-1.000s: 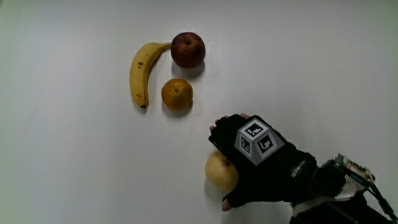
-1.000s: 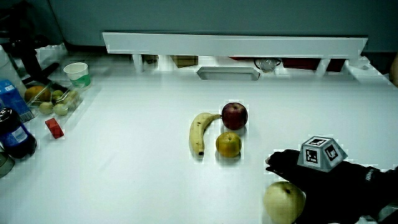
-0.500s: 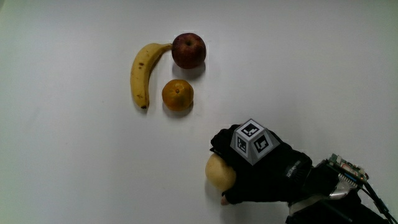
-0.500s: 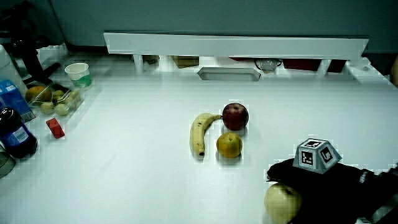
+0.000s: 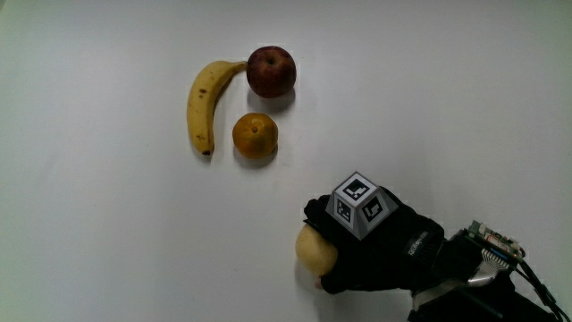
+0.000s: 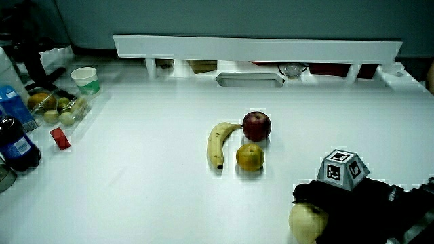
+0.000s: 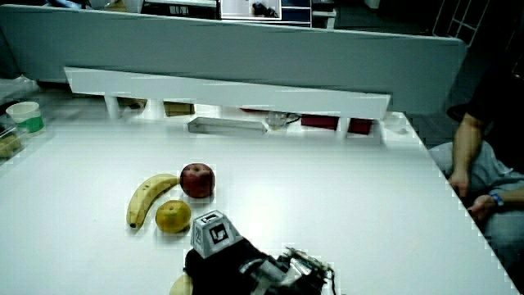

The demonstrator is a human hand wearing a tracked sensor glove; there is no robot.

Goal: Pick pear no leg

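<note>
The pale yellow pear (image 5: 312, 251) lies on the white table, nearer to the person than the orange (image 5: 255, 136). The black-gloved hand (image 5: 371, 246) with its patterned cube (image 5: 360, 205) wraps over the pear, fingers curled around it. In both side views the hand (image 6: 352, 207) (image 7: 225, 266) covers most of the pear (image 6: 304, 222) (image 7: 181, 285); only a pale edge shows.
A banana (image 5: 202, 103), a red apple (image 5: 270, 71) and the orange form a group farther from the person than the pear. In a side view, a tray of small fruit (image 6: 57, 108), a cup (image 6: 84, 79), a red block (image 6: 60, 139) and bottles (image 6: 17, 146) stand at the table's edge.
The fingers have curled tighter over the pear, hiding more of it. The other fruits have not moved.
</note>
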